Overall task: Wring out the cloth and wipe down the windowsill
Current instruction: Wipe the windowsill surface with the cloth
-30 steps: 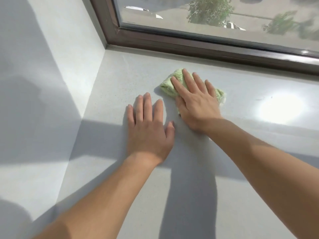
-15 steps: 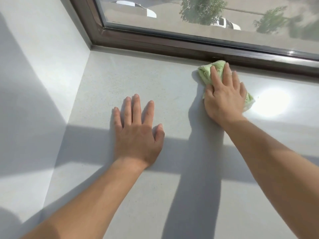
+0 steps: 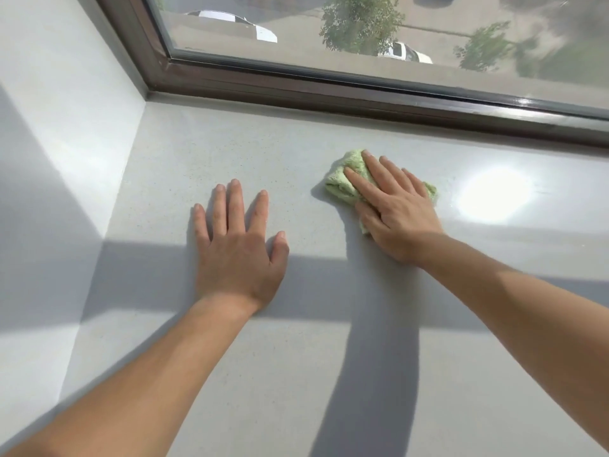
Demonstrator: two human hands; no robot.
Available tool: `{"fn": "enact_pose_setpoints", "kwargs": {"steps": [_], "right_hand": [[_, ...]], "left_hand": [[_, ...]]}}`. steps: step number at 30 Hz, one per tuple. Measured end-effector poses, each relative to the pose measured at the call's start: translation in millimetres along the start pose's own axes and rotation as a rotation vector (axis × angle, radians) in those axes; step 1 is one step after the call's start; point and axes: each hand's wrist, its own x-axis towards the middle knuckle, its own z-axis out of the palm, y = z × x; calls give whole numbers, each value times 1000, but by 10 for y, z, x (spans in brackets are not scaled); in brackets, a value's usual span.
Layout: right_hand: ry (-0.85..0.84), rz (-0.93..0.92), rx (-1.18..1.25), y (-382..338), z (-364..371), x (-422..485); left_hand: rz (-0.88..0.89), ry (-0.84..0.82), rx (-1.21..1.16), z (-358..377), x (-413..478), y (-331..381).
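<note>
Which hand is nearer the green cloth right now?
Right. The right hand lies flat on the cloth, pressing it to the windowsill. The left hand rests on the bare sill, apart from it.

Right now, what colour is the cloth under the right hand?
Light green cloth, clearest in the head view.

Bright sun through window [image 3: 395, 34]; hard arm shadows across windowsill [image 3: 230, 143]; glare patch [image 3: 494, 199] right; wide-angle bending.
</note>
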Motion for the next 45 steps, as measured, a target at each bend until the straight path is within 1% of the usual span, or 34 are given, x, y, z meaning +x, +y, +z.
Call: {"fn": "enact_pose_setpoints", "kwargs": {"steps": [1, 3, 4, 5, 6, 7, 8, 10, 11, 12, 14, 15, 16, 17, 18, 20, 21, 22, 23, 24, 26, 27, 28, 29, 32, 34, 35, 36, 39, 40, 41, 42, 45], "right_hand": [[9, 33, 6, 131, -36, 43], [65, 251, 69, 275, -86, 142], [87, 351, 98, 228, -65, 167], [93, 400, 102, 99, -21, 141], [88, 389, 92, -47, 35, 51], [85, 318, 85, -187, 86, -91], [84, 209, 66, -274, 119, -268], [44, 13, 36, -209, 87, -532], [34, -20, 25, -85, 41, -535], [30, 11, 23, 27, -3, -485], [42, 217, 70, 152, -54, -374], [64, 319, 98, 113, -43, -363], [94, 373, 98, -2, -9, -403], [120, 370, 82, -140, 37, -496], [127, 308, 60, -275, 81, -631], [64, 85, 14, -392, 120, -952], [20, -25, 2, -353, 107, -1071], [-5, -95, -11, -243, 78, -1106], [-7, -90, -18, -110, 37, -1076], [13, -13, -7, 11, -2, -1013], [89, 249, 58, 134, -73, -863], [107, 341, 81, 97, -85, -827], [104, 373, 80, 0, -80, -836], [88, 346, 67, -113, -55, -913], [79, 55, 18, -372, 33, -1434], [31, -78, -1, -305, 29, -1617], [12, -83, -2, -208, -2, -1590], [1, -35, -3, -118, -37, -1526], [33, 271, 63, 11, -122, -1360], [67, 327, 76, -66, -113, -1379], [95, 337, 73, -184, -75, -1456], [115, 293, 66, -318, -25, -1591], [74, 15, 42, -497, 83, -2085]], "left_hand": [[-1, 1, 1, -2, 5, 2], [3, -2, 0, 1, -18, 22], [9, -6, -6, 5, -35, 27], [20, -6, -12, 7, -54, 31], [32, -3, -15, 14, -72, 36], [43, 2, -17, 12, -84, 40], [52, 8, -19, 0, -97, 41], [58, 29, -26, -51, -152, 52], [54, 37, -37, -79, -211, 64], [47, 39, -61, -104, -297, 84], [53, 17, -133, -139, -508, 187], [56, -5, -158, -147, -637, 262], [56, -26, -171, -140, -774, 339], [54, -42, -180, -124, -905, 416], [56, -53, -186, -104, -1024, 481], [68, -67, -173, -54, -1213, 559], [71, -69, -147, -26, -1281, 567], [72, -70, -108, -4, -1332, 562], [75, -68, -61, 0, -1362, 556], [81, -64, -9, -6, -1372, 555], [91, -79, 65, -31, -1364, 568], [88, -87, 78, -40, -1352, 575], [82, -88, 83, -42, -1345, 575], [75, -86, 84, -50, -1346, 576], [70, -79, 78, -92, -1347, 562], [63, -84, 82, -127, -1348, 547], [57, -90, 89, -149, -1361, 550], [52, -100, 98, -168, -1380, 559], [41, -134, 141, -205, -1425, 602], [38, -134, 146, -217, -1422, 607], [36, -129, 143, -226, -1414, 607], [36, -122, 136, -232, -1407, 602], [37, -107, 117, -233, -1418, 579]]}}
